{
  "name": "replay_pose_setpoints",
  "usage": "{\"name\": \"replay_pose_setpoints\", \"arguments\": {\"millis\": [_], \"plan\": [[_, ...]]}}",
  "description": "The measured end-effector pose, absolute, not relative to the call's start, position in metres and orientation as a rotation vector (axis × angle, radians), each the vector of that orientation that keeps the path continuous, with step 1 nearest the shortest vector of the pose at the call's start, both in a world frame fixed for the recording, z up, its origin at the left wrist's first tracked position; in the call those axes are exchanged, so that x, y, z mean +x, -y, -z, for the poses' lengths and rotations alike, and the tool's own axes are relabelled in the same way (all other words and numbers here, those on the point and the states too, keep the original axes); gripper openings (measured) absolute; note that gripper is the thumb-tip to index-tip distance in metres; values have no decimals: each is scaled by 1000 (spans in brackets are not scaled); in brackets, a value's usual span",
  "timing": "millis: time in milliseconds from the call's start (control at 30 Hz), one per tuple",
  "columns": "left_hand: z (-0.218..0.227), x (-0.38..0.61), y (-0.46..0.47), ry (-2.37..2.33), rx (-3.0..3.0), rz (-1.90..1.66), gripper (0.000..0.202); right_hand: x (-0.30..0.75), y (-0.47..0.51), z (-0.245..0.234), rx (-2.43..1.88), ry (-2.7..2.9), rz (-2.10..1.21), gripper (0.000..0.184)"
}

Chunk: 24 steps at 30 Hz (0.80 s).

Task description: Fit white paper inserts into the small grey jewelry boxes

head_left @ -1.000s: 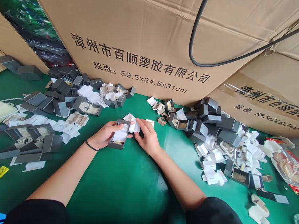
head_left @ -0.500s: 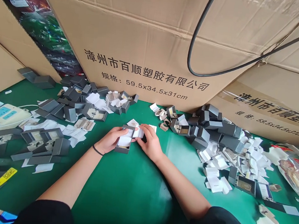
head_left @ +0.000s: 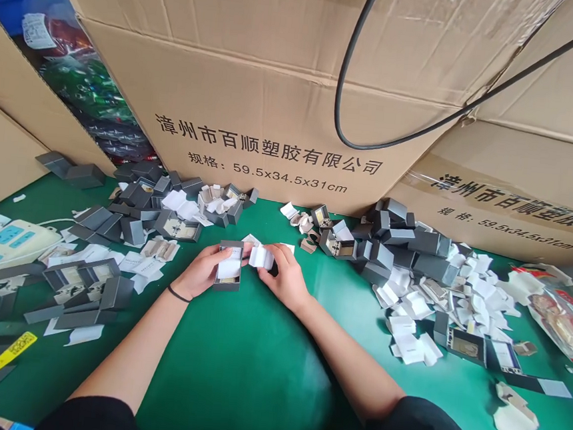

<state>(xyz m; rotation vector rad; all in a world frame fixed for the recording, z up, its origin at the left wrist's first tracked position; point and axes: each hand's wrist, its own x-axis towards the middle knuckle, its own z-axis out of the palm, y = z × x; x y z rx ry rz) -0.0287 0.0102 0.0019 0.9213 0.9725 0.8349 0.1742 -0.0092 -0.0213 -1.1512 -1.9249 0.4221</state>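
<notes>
My left hand (head_left: 204, 272) grips a small dark grey box (head_left: 227, 283) by its side, its thumb over the edge. White lining shows inside that box, with a beige patch at the near end. Just to the right, my right hand (head_left: 284, 276) pinches a folded white card insert (head_left: 261, 257), apart from the box. A dark part shows under the fingers of that hand; I cannot make out what it is. Pieces of white paper lie on the green table behind both hands, partly hidden by them.
Grey boxes and white inserts are heaped at the left (head_left: 138, 195) and right (head_left: 404, 242). Large cardboard cartons (head_left: 256, 105) wall off the back, with a black cable (head_left: 340, 92) hanging in front. A power strip (head_left: 13, 241) lies far left, a plastic packet (head_left: 558, 319) far right.
The white insert in my right hand has moved away from the grey box, leaving a gap between them. My left hand still holds the box. The whole view has shifted slightly.
</notes>
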Motion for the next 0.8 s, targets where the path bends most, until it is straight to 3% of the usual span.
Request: {"name": "replay_pose_setpoints", "arguments": {"millis": [333, 533, 800], "plan": [[-2, -18, -8, -1354, 1639, -1010, 69, 175, 6, 21, -1232, 1699, -638, 33], [3, -19, -9, -1382, 1971, -921, 36, 178, 4, 21, -1250, 1459, -809, 33], [14, -11, -2, -1326, 2102, -808, 55, 183, 2, 17, -1208, 1487, -819, 36]]}}
